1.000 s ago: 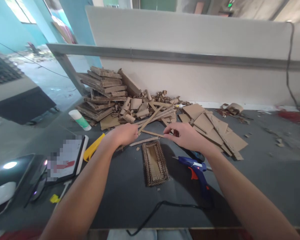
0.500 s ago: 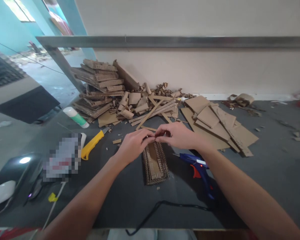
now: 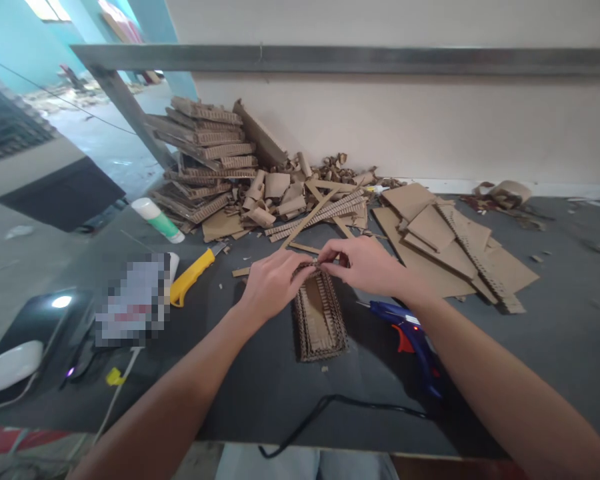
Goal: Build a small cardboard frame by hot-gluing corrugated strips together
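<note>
A narrow rectangular tray of corrugated cardboard (image 3: 341, 327) lies lengthwise before me on the dark table, its ridged walls standing around a flat brown floor. Both hands meet at its far end. The fingers of my left hand (image 3: 275, 280) pinch the far wall near the left corner. My right hand (image 3: 363, 263) grips the same edge just to the right, thumb and fingertips pressed together. Fingertips partly hide that far edge. Right of the tray, under my right forearm, rests a blue glue gun (image 3: 400, 323) with an orange trigger and a small red light.
A yellow utility knife (image 3: 193, 277), a green-and-white glue stick (image 3: 157, 220) and a phone with a white case on it (image 3: 13, 367) lie at left. Stacked cardboard trays (image 3: 210, 143), scraps (image 3: 280, 200) and flat cardboard sheets (image 3: 430, 233) line the back. A black cable (image 3: 340, 399) crosses the front.
The view has shifted a little, so everything sits slightly higher and farther right. Both hands keep their pinch on the tray's far end, with only slight finger movement.
</note>
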A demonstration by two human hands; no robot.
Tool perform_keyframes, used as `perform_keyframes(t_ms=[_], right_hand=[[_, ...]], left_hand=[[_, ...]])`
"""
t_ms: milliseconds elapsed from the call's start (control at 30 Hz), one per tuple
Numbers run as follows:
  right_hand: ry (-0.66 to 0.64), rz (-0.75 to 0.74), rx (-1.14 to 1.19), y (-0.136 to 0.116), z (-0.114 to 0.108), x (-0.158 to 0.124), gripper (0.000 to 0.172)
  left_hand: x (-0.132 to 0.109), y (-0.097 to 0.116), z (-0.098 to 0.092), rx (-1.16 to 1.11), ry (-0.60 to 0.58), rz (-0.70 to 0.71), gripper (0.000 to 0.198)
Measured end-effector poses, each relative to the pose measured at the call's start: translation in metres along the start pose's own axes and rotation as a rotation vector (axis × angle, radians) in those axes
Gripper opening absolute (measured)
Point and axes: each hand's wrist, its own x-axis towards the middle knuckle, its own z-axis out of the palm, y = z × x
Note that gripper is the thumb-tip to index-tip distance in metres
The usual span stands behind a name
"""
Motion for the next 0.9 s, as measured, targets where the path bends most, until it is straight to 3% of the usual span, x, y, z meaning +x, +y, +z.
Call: perform_keyframes(t_ms=[233,500,900], right_hand=[[0.129,-0.146,-0.162,-0.009,0.008,-0.002,0.012],[0.188,-0.204,-0.359,-0.012,0.015,-0.003,0.013],[0.216,-0.280,-0.469,-0.013,0.014,-0.005,0.017]], left_hand=[[-0.001,0.007,0.000,0.044,0.083,-0.029,0.017],[0.000,-0.003,0.005,0.172,0.287,0.245,0.003],[-0.002,-0.002,0.006,0.150,0.310,0.230,0.008]])
